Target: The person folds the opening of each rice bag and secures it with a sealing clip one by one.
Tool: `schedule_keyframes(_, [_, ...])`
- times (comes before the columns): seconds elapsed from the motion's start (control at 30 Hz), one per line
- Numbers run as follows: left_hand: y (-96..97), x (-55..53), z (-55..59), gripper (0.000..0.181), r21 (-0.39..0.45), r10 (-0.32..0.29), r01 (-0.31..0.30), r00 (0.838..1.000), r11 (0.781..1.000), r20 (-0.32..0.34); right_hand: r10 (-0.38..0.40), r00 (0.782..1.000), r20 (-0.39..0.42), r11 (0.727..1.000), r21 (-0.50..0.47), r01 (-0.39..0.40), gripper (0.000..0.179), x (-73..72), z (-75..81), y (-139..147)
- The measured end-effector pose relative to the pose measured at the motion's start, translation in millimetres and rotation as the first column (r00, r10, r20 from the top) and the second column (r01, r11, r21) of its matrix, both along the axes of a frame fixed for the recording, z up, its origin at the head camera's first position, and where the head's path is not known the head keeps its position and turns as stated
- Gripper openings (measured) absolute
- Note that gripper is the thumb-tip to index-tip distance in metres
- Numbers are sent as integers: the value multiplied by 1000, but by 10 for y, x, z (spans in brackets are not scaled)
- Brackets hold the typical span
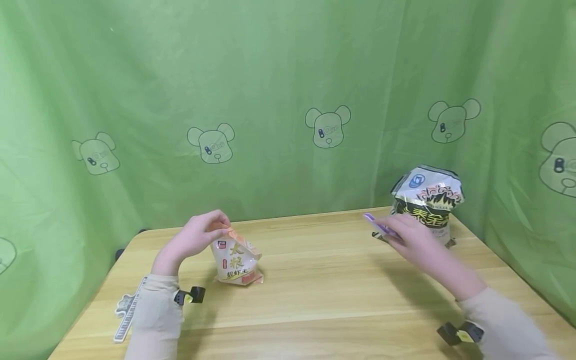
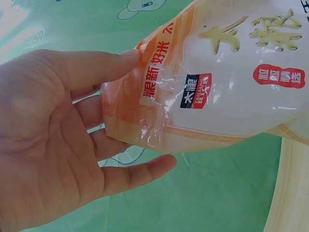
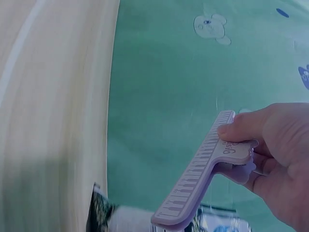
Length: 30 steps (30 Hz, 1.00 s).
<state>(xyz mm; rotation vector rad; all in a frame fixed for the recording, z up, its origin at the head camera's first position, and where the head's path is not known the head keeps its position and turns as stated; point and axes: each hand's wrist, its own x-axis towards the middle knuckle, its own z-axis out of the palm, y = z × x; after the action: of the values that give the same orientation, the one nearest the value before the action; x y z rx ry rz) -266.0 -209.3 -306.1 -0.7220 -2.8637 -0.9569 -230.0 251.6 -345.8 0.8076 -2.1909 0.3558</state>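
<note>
By the left hand (image 1: 191,239), a rice bag (image 1: 231,259) is held by its top edge, pinched between thumb and fingers; the little finger is stretched out apart from the film. The bag is stood on the left part of the bench (image 1: 306,310), its glossy white front marked with large gold characters, a small black-and-red label and a red badge. The top is banded in orange and slumped to one side, and the lower corner is coloured orange-red.

By the right hand (image 1: 416,242), a purple clip (image 3: 197,169) is gripped above the far right of the bench, its fingers clamped on the tab end. A row of piano-style keys is printed along its pale, straight face. Behind it, a black-and-white bag (image 1: 427,200) is seen, printed with yellow characters and a blue emblem; whether it is touched by the clip cannot be told. At the near left, a white clip (image 1: 128,312) is laid on the bench.
</note>
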Motion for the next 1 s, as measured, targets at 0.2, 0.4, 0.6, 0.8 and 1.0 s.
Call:
schedule_keyframes(0.2, [-14, -8, -14, 11, -2, 4, -4, 1000, 1000, -1, 37, 999, 9, 999, -15, -37, 38, -88, -17, -214])
schedule_keyframes(0.4, [-19, -18, -21, 12, 2, -2, 2, 1000, 1000, -1, 71, 995, 71, 997, -16, -70, 37, -163, -50, -425])
schedule_keyframes(0.6, [-20, -30, -24, 12, 3, -3, 3, 1000, 1000, 0, 124, 984, 129, 992, -37, -120, 37, -218, -77, -655])
schedule_keyframes(0.8, [-24, -35, -23, 12, -2, 2, -2, 1000, 1000, 0, 179, 978, 108, 982, -78, -171, 36, -286, -120, -931])
schedule_keyframes(1.0, [-26, -38, -21, 12, 2, 0, 0, 1000, 1000, 3, 207, 970, 128, 969, -164, -185, 41, -322, -185, -1190])
